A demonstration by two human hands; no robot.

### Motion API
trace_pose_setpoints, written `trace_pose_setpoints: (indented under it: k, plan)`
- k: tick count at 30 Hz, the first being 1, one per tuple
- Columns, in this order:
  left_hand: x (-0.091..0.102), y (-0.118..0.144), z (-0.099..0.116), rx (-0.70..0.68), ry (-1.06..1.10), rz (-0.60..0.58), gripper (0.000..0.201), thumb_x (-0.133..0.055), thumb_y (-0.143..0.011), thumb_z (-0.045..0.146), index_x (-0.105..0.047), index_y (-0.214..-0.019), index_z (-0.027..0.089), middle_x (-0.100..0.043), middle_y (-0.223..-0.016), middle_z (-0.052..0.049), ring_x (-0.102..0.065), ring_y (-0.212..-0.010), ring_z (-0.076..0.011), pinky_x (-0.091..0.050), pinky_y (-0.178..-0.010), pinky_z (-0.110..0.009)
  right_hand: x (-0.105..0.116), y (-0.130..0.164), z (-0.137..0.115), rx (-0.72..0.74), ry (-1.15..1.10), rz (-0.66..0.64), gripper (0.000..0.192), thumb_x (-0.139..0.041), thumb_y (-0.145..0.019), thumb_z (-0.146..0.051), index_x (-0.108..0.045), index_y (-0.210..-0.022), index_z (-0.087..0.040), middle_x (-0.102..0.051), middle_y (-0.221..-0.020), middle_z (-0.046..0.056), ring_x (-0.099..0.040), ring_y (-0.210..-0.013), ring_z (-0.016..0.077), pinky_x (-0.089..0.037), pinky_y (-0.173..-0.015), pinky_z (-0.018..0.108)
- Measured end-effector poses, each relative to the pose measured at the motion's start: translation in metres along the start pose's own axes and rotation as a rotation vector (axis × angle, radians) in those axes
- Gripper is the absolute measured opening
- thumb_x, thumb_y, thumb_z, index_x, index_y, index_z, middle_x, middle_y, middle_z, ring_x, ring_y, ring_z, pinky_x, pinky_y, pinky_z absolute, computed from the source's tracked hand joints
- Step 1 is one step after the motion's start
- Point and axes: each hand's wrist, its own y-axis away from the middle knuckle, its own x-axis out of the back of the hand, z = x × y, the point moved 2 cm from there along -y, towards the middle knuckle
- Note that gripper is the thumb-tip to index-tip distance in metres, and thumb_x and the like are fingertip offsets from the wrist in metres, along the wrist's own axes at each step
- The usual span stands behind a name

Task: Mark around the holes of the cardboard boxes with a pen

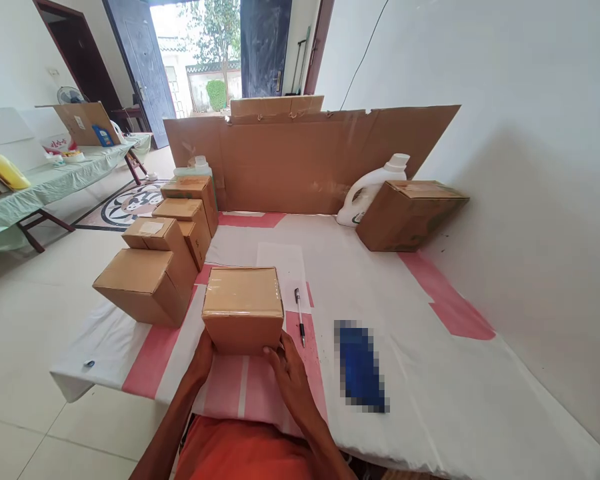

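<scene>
A brown cardboard box (243,300) with clear tape across its top is between my two hands at the near side of the table. My left hand (205,353) presses on its left side, with the fingers mostly hidden behind the box. On the lower right corner, my right hand (285,363) grips the box, thumb on the near face. Just right of the box lies a pen (300,318) with a clear barrel and black ends. Farther right is a blue item (361,367), blurred into blocks so its kind cannot be made out.
Several cardboard boxes (135,273) stand along the table's left edge. A large cardboard sheet (280,167) rises at the back. At the back right, a white jug (375,190) stands beside a bigger box (410,217). The wall (545,200) borders the right side.
</scene>
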Motion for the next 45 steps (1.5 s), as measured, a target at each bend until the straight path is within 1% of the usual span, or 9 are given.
trace_pose_setpoints:
  k: [6, 12, 16, 22, 29, 36, 40, 42, 45]
  plan:
    - [0.004, 0.027, 0.022, -0.055, -0.096, -0.056, 0.083, -0.041, -0.100, 0.083, -0.058, -0.158, 0.027, -0.055, -0.164, -0.012, -0.041, -0.159, -0.0330, -0.026, -0.136, -0.048, 0.012, -0.006, -0.028, 0.026, 0.051, 0.048, 0.055, -0.056, -0.099, -0.073, -0.073, -0.112, -0.022, -0.073, -0.113, 0.012, -0.069, -0.102, 0.0297, -0.058, -0.086, 0.040]
    - [0.014, 0.054, 0.021, -0.039, -0.165, 0.010, 0.083, -0.034, -0.102, 0.083, -0.050, -0.165, 0.031, -0.051, -0.159, -0.012, -0.050, -0.150, -0.0334, -0.035, -0.130, -0.051, 0.003, -0.003, -0.028, 0.010, 0.065, 0.077, 0.060, -0.046, -0.098, -0.082, -0.058, -0.077, -0.027, -0.059, -0.081, 0.003, -0.058, -0.074, 0.0253, -0.051, -0.071, 0.039]
    - [0.015, 0.064, 0.030, -0.034, -0.152, -0.026, 0.081, -0.029, -0.102, 0.082, -0.049, -0.165, 0.034, -0.052, -0.152, -0.013, -0.056, -0.140, -0.0331, -0.048, -0.120, -0.052, 0.004, 0.005, -0.025, -0.007, 0.067, 0.091, 0.061, -0.045, -0.097, -0.084, -0.061, -0.082, -0.027, -0.065, -0.089, 0.007, -0.063, -0.082, 0.0283, -0.054, -0.080, 0.043]
    - [-0.001, 0.072, 0.078, -0.198, -0.402, -0.067, 0.087, -0.031, -0.098, 0.087, -0.055, -0.161, 0.033, -0.054, -0.139, -0.014, -0.059, -0.119, -0.0325, -0.053, -0.108, -0.054, 0.021, 0.011, -0.054, -0.007, -0.099, 0.074, 0.061, -0.064, -0.093, -0.073, -0.062, -0.132, -0.026, -0.073, -0.132, 0.014, -0.070, -0.115, 0.0321, -0.060, -0.094, 0.042]
    - [-0.007, 0.069, 0.111, -0.367, -0.569, 0.035, 0.066, -0.050, -0.104, 0.065, -0.055, -0.159, 0.028, -0.060, -0.129, -0.014, -0.058, -0.113, -0.0322, -0.053, -0.098, -0.046, 0.043, 0.013, -0.092, 0.060, 0.122, 0.106, 0.053, -0.056, -0.096, -0.077, -0.065, -0.096, -0.025, -0.071, -0.078, 0.004, -0.063, -0.066, 0.0227, -0.050, -0.053, 0.030]
    - [0.000, 0.045, 0.111, -0.424, -0.590, 0.217, 0.038, -0.057, -0.106, 0.052, -0.069, -0.130, 0.025, -0.054, -0.095, -0.002, -0.055, -0.088, -0.0217, -0.048, -0.083, -0.035, 0.038, 0.006, -0.081, 0.141, 0.028, 0.039, 0.052, -0.058, -0.099, -0.073, -0.066, -0.122, -0.027, -0.074, -0.114, 0.010, -0.073, -0.096, 0.0277, -0.063, -0.081, 0.039]
    - [0.006, 0.028, 0.098, -0.361, -0.502, 0.265, 0.037, -0.065, -0.101, 0.057, -0.070, -0.121, 0.025, -0.062, -0.113, -0.006, -0.063, -0.102, -0.0228, -0.052, -0.093, -0.036, 0.030, -0.011, -0.062, 0.222, 0.068, -0.066, 0.107, -0.076, -0.082, -0.080, -0.030, -0.167, -0.034, -0.040, -0.169, 0.015, -0.042, -0.155, 0.0382, -0.046, -0.121, 0.059]
    - [0.005, 0.023, 0.094, -0.308, -0.381, 0.240, 0.042, -0.067, -0.099, 0.061, -0.067, -0.122, 0.025, -0.065, -0.126, -0.008, -0.067, -0.113, -0.0249, -0.053, -0.099, -0.037, 0.021, -0.019, -0.058, 0.174, 0.087, -0.138, 0.121, -0.082, -0.077, -0.077, -0.019, -0.171, -0.035, -0.030, -0.176, 0.014, -0.031, -0.162, 0.0387, -0.035, -0.128, 0.064]
    - [0.000, 0.020, 0.093, -0.230, -0.229, 0.161, 0.046, -0.067, -0.098, 0.063, -0.062, -0.123, 0.024, -0.072, -0.124, -0.009, -0.070, -0.117, -0.0262, -0.056, -0.098, -0.036, 0.014, -0.027, -0.062, 0.084, 0.071, -0.136, 0.121, -0.083, -0.074, -0.076, -0.025, -0.170, -0.032, -0.036, -0.173, 0.017, -0.040, -0.156, 0.0406, -0.036, -0.126, 0.065]
